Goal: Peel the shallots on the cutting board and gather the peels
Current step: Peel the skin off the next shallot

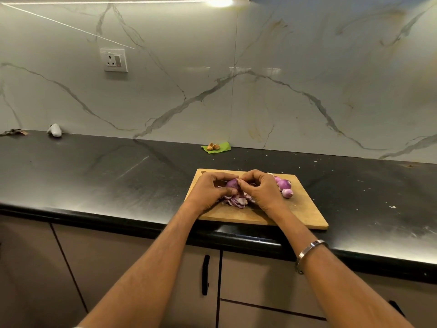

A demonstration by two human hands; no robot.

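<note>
— Holding anything, those hands?
— Both. The left hand (208,189) curls round a purple shallot (232,183) above the cutting board (298,209) on the black worktop (94,171); the right hand (257,188) pinches at its top end with fingertips.
— How does the shallot look?
— Glossy, dark purple, mostly covered by fingers. Beneath lies a heap of pale purple peels (236,201).
— Others?
— Peeled shallots (285,185) just right of the right hand, partly hidden; I cannot count them.
</note>
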